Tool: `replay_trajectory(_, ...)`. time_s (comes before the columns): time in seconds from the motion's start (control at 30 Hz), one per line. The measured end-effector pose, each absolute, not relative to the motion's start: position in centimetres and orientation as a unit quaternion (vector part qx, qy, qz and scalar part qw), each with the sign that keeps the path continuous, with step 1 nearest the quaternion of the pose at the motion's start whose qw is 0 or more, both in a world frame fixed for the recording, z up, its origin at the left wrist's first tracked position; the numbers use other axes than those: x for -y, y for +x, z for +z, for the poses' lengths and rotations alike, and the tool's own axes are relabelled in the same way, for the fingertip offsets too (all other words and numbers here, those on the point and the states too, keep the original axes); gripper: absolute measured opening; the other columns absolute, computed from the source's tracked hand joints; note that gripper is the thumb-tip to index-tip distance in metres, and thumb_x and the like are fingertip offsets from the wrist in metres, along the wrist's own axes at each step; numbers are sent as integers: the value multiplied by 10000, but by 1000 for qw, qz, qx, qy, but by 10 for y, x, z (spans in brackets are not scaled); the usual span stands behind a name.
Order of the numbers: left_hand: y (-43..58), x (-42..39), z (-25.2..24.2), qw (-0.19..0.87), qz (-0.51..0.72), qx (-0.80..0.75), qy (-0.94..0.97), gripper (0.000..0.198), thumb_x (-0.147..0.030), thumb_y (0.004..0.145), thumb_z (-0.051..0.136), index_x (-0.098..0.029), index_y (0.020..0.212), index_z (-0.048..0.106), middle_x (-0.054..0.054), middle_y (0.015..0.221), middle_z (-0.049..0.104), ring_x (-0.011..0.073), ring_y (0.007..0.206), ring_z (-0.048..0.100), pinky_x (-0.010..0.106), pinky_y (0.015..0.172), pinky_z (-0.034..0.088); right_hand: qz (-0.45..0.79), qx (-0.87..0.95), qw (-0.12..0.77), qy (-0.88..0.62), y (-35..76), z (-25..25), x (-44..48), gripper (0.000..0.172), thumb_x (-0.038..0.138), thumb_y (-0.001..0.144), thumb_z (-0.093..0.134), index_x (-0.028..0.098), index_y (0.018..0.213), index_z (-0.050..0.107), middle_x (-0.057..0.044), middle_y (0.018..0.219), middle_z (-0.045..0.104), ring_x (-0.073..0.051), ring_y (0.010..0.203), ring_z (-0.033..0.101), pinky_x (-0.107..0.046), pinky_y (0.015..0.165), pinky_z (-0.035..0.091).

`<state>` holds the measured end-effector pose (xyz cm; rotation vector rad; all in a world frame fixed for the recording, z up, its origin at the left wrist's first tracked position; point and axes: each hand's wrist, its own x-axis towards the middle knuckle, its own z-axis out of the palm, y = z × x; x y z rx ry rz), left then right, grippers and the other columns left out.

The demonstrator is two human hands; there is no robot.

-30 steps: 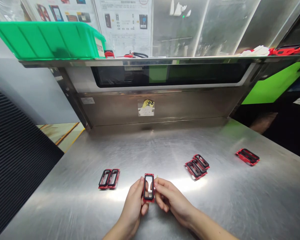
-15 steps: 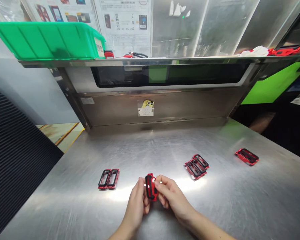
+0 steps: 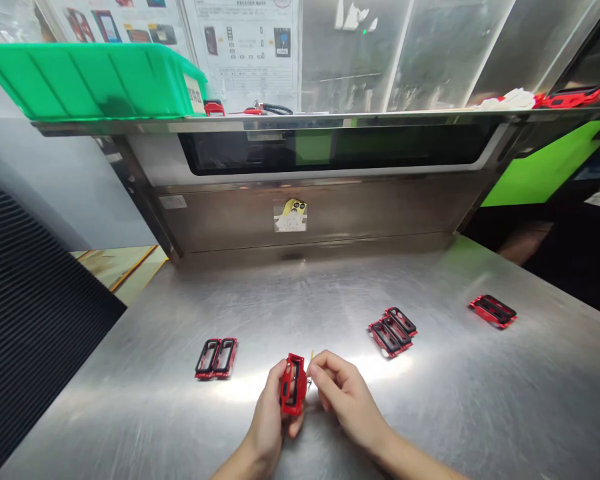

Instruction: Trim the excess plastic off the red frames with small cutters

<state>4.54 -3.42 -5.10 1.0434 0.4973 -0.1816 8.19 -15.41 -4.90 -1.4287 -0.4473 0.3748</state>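
Observation:
My left hand (image 3: 269, 413) is closed around a red plastic housing (image 3: 286, 400) and holds it tilted above the steel table, its red side towards me and a long slot with a black lining down its middle. At the housing's right edge, my right hand (image 3: 347, 393) pinches a thin tool (image 3: 309, 382). A fine yellowish end shows above the fingers and a dark tip below; its exact kind is too small to make out. Further left, two red-and-black housings (image 3: 217, 358) lie side by side on the table.
Three similar housings (image 3: 393, 331) lie together on the steel table (image 3: 280, 293), and another housing (image 3: 493, 311) lies further right. Above the back panel runs a shelf (image 3: 330, 122) bearing a green bin (image 3: 95, 83). A black ribbed surface (image 3: 35, 320) borders the table's left side.
My left hand has turned the housing over, from its black-ringed face to its red side. My right fingers have drawn slightly away from its face to its right edge.

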Motion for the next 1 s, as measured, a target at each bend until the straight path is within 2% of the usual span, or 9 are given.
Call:
replay_trajectory(0.13,43,34,-48,834,-87,-231,494,517,-669,572,583,-186,570,398,-68,440,374,44,334,290,179,339,188,167,197,702,-664,82,-51,154,469,609,860,520,154,753,474,58,517,349,-90,460,336,-185,448,252)
replay_trajectory(0.3,43,34,-50,810,-101,-215,536,595,-753,540,593,-183,587,430,-61,459,368,58,367,288,195,353,184,159,182,680,-692,83,-50,154,382,495,811,598,148,940,503,39,598,441,-112,528,387,-193,498,291)
replay_trajectory(0.47,35,29,-58,748,-26,-89,657,717,-830,724,271,-163,687,530,-15,500,411,110,443,350,238,435,281,170,145,681,-697,90,-55,155,414,529,781,578,138,663,510,9,534,456,-111,496,389,-204,486,280)
replay_trajectory(0.53,31,25,-63,690,63,-5,721,759,-817,733,294,-159,990,572,52,727,567,166,604,492,268,552,396,175,111,704,-680,93,-58,155,464,582,753,583,153,619,469,29,492,413,-95,453,349,-194,455,249)
replay_trajectory(0.6,29,23,-66,601,140,69,784,692,-707,754,490,-201,1226,472,110,1091,574,240,931,552,321,795,441,208,97,711,-665,95,-60,155,491,613,730,588,164,596,441,44,452,379,-81,409,304,-186,417,210)
replay_trajectory(0.7,28,23,-66,536,190,86,818,437,-409,851,572,-245,1239,455,95,1280,492,243,1202,437,349,1005,333,267,149,684,-662,96,-61,154,493,614,751,552,161,583,453,39,435,384,-78,381,297,-186,393,203)
replay_trajectory(0.8,29,24,-58,607,180,-7,774,306,-419,882,509,-210,1104,529,85,1097,600,213,1018,554,313,902,407,212,216,621,-723,96,-59,156,430,498,857,452,151,611,516,-5,515,471,-126,474,431,-211,462,318)
replay_trajectory(0.9,34,25,-48,710,157,-111,678,387,-559,828,524,-180,888,570,42,813,630,150,672,553,256,673,444,44,267,479,-835,100,-57,163,180,212,814,495,166,915,636,-68,891,593,-219,868,535,-299,755,414)
replay_trajectory(1.0,41,24,-43,791,94,-174,579,502,-666,737,555,-164,755,554,-7,595,551,100,486,439,217,506,371,9,302,321,-898,104,-55,169,431,59,699,570,206,1103,596,-68,1133,535,-260,1072,448,-362,900,358)
